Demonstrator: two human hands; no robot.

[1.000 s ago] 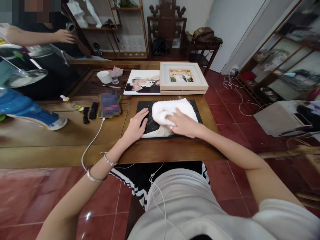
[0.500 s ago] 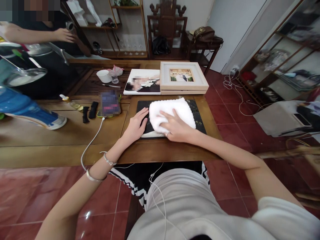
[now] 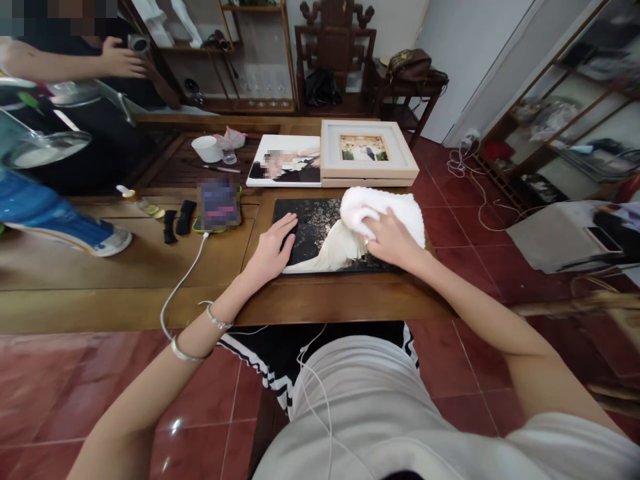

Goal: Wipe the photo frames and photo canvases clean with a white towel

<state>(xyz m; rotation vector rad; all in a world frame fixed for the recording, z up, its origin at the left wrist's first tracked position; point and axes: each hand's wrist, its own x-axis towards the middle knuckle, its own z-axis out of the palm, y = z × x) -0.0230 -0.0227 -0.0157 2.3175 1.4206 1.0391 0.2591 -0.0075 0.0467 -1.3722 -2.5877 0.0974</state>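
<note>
A dark photo panel (image 3: 315,230) with a white figure printed on it lies flat on the wooden table (image 3: 150,267) before me. My left hand (image 3: 273,250) rests flat on the panel's left edge, fingers spread. My right hand (image 3: 393,240) presses a folded white towel (image 3: 385,207) onto the panel's right part, fingers curled over the cloth.
Behind the panel lie a canvas photo (image 3: 285,163) and a framed photo (image 3: 367,152). A phone (image 3: 219,207) with a white cable, black clips (image 3: 179,220), a small bottle (image 3: 137,200) and a white cup (image 3: 207,149) are to the left. Another person's hand (image 3: 120,60) reaches over at far left.
My right hand has slid the towel from the panel's middle to its right side, uncovering the white figure. My left hand has stayed in place.
</note>
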